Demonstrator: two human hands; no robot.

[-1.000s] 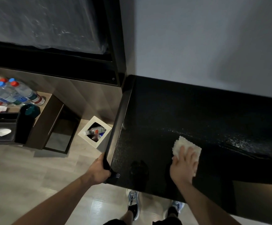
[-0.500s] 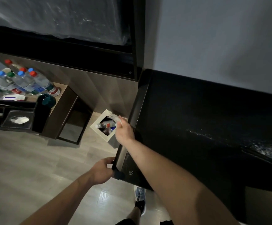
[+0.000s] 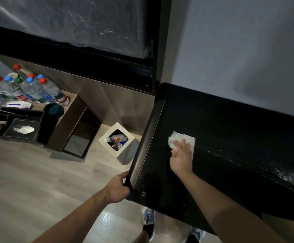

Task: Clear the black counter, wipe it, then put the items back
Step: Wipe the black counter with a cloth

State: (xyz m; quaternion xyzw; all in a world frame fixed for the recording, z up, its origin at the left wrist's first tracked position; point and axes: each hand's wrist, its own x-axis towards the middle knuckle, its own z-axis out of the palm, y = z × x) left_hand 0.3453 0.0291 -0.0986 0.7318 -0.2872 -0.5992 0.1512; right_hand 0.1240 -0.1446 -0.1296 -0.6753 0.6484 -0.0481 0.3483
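Note:
The black counter (image 3: 230, 137) fills the right half of the view, bare and glossy with wet streaks toward the right. A white cloth (image 3: 179, 140) lies flat on it near the left edge. My right hand (image 3: 182, 156) presses on the cloth with straight fingers. My left hand (image 3: 118, 188) grips the counter's near left corner, fingers curled round the edge. The removed items stand on a low wooden cabinet (image 3: 72, 118) at the left: several water bottles (image 3: 28, 88), a black tissue box (image 3: 22, 129) and a dark cup (image 3: 55, 109).
A white square bin (image 3: 105, 142) holding bottles and cans stands on the wood floor just left of the counter. A dark wall unit with plastic wrap (image 3: 72, 28) hangs above. My shoes (image 3: 148, 223) show below the counter's front edge.
Half a second ago my right hand held the cloth over the bin off the counter's left edge; it has returned to the counter and presses the cloth flat. The left hand keeps its grip.

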